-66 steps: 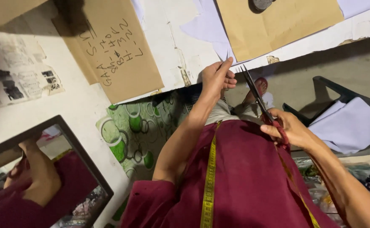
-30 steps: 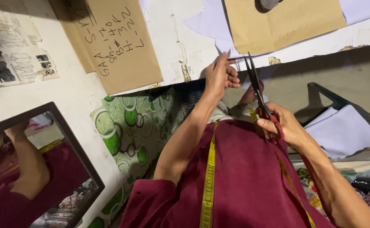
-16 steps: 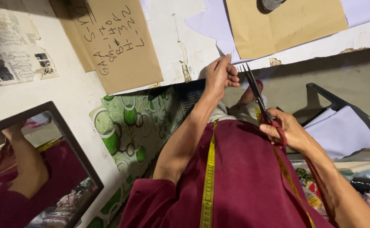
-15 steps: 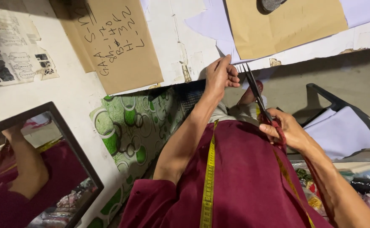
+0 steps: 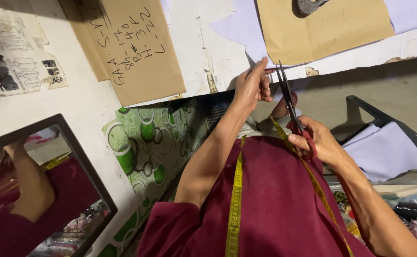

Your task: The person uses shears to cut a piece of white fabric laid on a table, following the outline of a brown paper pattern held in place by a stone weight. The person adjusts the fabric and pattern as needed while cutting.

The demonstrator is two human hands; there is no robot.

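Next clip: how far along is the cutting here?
Early. Done: scissors gripped in the right hand, blades up and slightly parted. In hand: the left hand pinches the edge of the pale lilac paper beside the blades. Left: no cut line shows in the paper, so the cutting itself remains.

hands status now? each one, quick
Left hand: closed, fingers pinched on something at the scissor tips; what cannot be told.
Right hand: closed on the scissors handles.
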